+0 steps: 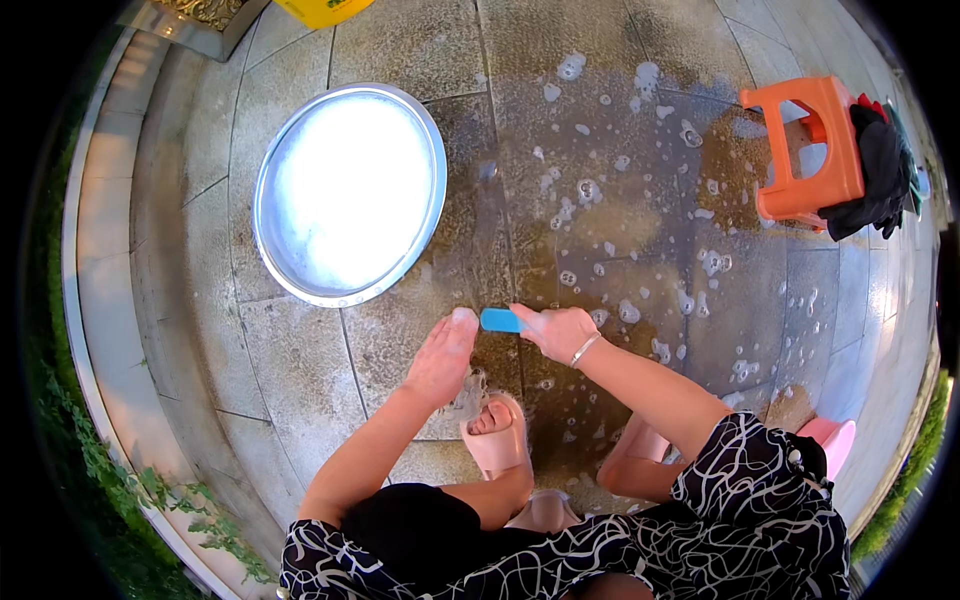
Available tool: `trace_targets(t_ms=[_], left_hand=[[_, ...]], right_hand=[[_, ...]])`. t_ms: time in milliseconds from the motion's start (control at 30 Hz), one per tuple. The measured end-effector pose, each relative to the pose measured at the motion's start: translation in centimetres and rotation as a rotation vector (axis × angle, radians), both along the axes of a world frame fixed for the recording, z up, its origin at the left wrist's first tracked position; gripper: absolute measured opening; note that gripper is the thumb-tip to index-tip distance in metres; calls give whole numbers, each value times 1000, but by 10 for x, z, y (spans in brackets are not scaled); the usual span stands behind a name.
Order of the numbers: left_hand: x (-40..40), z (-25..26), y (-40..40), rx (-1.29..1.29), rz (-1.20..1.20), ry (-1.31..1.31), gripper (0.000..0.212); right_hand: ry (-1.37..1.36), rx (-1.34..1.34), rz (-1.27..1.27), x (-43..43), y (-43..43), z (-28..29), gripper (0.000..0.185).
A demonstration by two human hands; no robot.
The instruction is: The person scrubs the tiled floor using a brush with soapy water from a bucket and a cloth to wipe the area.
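Observation:
My right hand [559, 331] grips a flat blue object [500, 320], perhaps a brush or scraper, whose rounded end points left. Just left of that end is my left hand [444, 358], with white foam on its fingertips. Its fingers are bent, and whether they hold anything cannot be told. Clear, wet-looking matter, water or thin plastic, hangs below it beside a pink slipper [499, 444]. A round metal basin [436, 161] full of bright white suds stands on the tiles, up and left of my hands.
An orange plastic stool [814, 142] with dark cloth [874, 176] on it is at the upper right. Wet paving with foam patches [589, 191] lies ahead. A yellow container [322, 9] and a gold-patterned frame [202, 19] are at the top left. A pink object [832, 442] lies at the right.

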State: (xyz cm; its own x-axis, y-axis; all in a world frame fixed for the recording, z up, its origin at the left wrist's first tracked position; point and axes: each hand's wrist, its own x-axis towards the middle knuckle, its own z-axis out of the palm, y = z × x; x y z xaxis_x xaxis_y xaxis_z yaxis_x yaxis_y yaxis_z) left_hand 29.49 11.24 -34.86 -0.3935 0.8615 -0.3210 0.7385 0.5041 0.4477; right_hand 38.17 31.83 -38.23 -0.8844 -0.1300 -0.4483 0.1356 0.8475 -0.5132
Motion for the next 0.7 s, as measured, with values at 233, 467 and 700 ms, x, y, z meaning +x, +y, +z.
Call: trace_targets(t_ms=[233,467,700], left_hand=[[17,-5,6,-59,-16,-161,47],[19,-8,-14,-31,-42,-17,52],[8,-23,24,-19,10,-14,58]], right_hand=[[157,102,-262,-93,34,-11,35],[-23,46,47,-3,-15,6,36],[136,81,-187,-60,5,-9,32]])
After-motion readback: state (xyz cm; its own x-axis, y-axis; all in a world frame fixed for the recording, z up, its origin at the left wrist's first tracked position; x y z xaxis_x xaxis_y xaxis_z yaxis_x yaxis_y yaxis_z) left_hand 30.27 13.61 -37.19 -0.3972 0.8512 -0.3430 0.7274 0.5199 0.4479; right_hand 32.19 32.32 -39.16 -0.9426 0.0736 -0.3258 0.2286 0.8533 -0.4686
